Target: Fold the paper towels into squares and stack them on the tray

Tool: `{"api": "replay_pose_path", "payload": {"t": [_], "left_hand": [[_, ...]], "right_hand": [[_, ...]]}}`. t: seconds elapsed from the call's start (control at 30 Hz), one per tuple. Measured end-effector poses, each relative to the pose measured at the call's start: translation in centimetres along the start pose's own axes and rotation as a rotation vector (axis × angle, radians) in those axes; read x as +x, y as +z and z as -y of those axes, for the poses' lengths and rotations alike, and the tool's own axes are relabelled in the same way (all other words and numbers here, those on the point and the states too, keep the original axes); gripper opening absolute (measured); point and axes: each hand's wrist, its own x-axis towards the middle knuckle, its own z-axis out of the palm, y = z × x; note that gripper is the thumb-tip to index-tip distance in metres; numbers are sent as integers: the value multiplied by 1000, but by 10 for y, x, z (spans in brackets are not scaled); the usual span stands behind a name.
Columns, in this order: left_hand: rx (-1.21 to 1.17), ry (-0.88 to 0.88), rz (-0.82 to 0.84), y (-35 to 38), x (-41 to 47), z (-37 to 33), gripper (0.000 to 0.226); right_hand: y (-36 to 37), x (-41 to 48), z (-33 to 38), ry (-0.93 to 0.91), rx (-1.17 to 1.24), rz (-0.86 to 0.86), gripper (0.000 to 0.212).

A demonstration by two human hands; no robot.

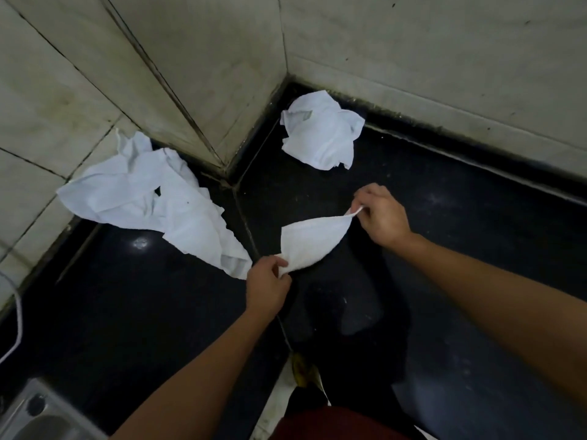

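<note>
A white paper towel (309,241) hangs stretched between my two hands above the black counter (444,249). My left hand (268,285) pinches its lower left end. My right hand (379,212) pinches its upper right corner between thumb and fingers. The towel sags in a curved, doubled-over shape. A large crumpled heap of white towels (152,198) lies to the left against the wall. Another crumpled towel (322,134) sits in the far corner. No tray is in view.
Tiled walls (206,74) close the counter at the back and left, with a jutting corner (222,166) between the two heaps. A steel sink edge (35,414) shows at bottom left. A white cable (17,312) hangs at the left edge.
</note>
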Motion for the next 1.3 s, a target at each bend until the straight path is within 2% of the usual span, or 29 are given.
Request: {"api": "replay_pose_path", "payload": {"t": [0.1, 0.23, 0.3, 0.37, 0.43, 0.5, 0.57, 0.6, 0.7, 0.77, 0.83, 0.9, 0.97, 1.03, 1.1, 1.23, 1.3], "left_hand": [[132, 180, 108, 12, -21, 7, 19], [418, 517, 404, 22, -41, 22, 21], [386, 564, 401, 20, -45, 23, 20], [325, 541, 299, 15, -40, 24, 18], [268, 463, 168, 10, -27, 30, 19], [249, 383, 95, 6, -13, 33, 21], [310, 356, 125, 4, -1, 31, 25], [375, 355, 167, 5, 2, 31, 25], [509, 370, 229, 9, 3, 33, 21], [444, 316, 231, 12, -1, 34, 24], [335, 233, 237, 14, -6, 31, 34], [301, 182, 261, 16, -6, 26, 33], [288, 144, 270, 17, -6, 25, 17], [254, 83, 253, 17, -7, 27, 11], [226, 40, 234, 15, -10, 30, 14], [232, 58, 231, 11, -18, 37, 15], [256, 70, 266, 9, -21, 41, 14]], "right_hand": [[-9, -34, -18, 35, -29, 12, 16], [-8, -88, -44, 286, -186, 190, 24], [-8, -105, -44, 357, -246, 169, 27], [-7, -106, -28, 292, -229, 48, 24], [-1, -95, -3, 209, -148, 37, 28], [13, -79, 23, 187, -94, 173, 46], [28, -65, 41, 223, -82, 322, 63], [35, -63, 44, 249, -86, 370, 63], [41, -82, 38, 287, -148, 404, 40], [37, -106, 30, 279, -187, 387, 30], [29, -121, 24, 268, -197, 275, 29], [23, -114, 22, 258, -175, 149, 35], [24, -94, 27, 276, -153, 169, 46], [30, -78, 31, 356, -141, 276, 53], [38, -76, 29, 376, -132, 317, 44], [30, -117, 17, 295, -99, 155, 20], [19, -145, 6, 255, -88, 109, 16]]}}
